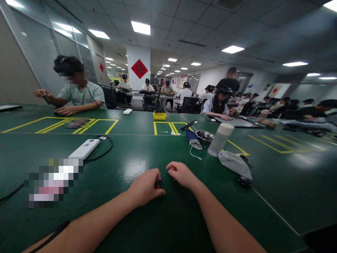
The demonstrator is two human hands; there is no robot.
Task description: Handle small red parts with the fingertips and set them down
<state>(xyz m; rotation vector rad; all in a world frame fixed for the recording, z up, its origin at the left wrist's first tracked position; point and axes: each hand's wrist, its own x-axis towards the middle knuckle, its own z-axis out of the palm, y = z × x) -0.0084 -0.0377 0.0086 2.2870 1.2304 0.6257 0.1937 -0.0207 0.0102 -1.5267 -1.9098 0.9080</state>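
Red and black, a small object point(158, 184) sits in the left hand point(146, 185), fingers and thumb curled round it, over the green table point(173, 225). Just right, the right hand point(183, 175) has loosely bent fingers; whether they hold anything I cannot tell. Beyond, right: mouse point(244, 181), pouch point(234, 163), bottle point(220, 140). Far: yellow box point(159, 115).

- Ceiling panels point(140, 27) burn plain white overhead; light elsewhere is rather dim.
- Glare whitens the tabletop point(113, 179) at centre, more faintly at right.
- Left hand point(147, 186) fairly sharp, its dark thing point(158, 183) mostly in shadow.
- Wide-angle stretch tilts the left wall point(15, 63).
- Haze smears the upper-right ceiling point(289, 21).
- Mosaic point(56, 179) hides a patch at left.
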